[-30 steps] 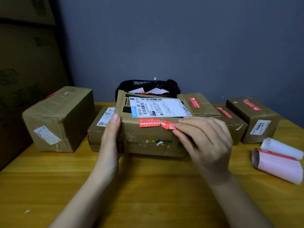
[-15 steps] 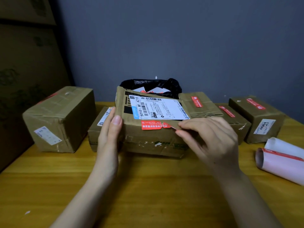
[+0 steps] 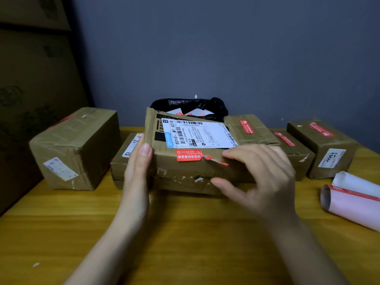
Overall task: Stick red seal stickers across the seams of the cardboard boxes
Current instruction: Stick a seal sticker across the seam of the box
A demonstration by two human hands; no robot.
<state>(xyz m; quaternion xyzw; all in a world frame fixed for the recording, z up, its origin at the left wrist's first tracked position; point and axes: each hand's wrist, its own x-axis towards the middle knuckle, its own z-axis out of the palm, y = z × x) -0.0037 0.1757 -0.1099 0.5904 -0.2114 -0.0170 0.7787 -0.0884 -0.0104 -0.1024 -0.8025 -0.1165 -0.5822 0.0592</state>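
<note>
Nearest, the wooden bench [image 3: 185, 233] shows a smooth yellow grain. From 7 o'clock the left hand [image 3: 136, 167] reaches up, fingers straight and flat against the left end of the middle box [image 3: 185, 171], steadying it. From 5 o'clock the right hand [image 3: 261, 177] comes in with fingers loosely spread, fingertips pressing on the box's front top edge and thumb low on its front face; it grips nothing.

The middle box is worn brown cardboard, scuffed and torn along its front, tilted toward the camera, with a glossy white shipping label [image 3: 199, 133] on top. Its red seal sticker [image 3: 190, 155] lies across the front edge just below the label: the left part sits flat, while the right end looks creased and only partly smoothed down, so this seal seems nearly but not fully pressed home.

At 3 o'clock lie curled sheets of pale backing paper [image 3: 353, 204], one edged in red. Farther back at 1 to 2 o'clock, three boxes [image 3: 329, 149] each carry a red strip on top, apparently done. At 9 o'clock the large taped box [image 3: 76, 149] shows a hint of red on top, hard to confirm. A low box [image 3: 121, 161] behind the left hand shows no seal from here. At 12 o'clock a black plastic bag [image 3: 191, 104] holds paper scraps.
</note>
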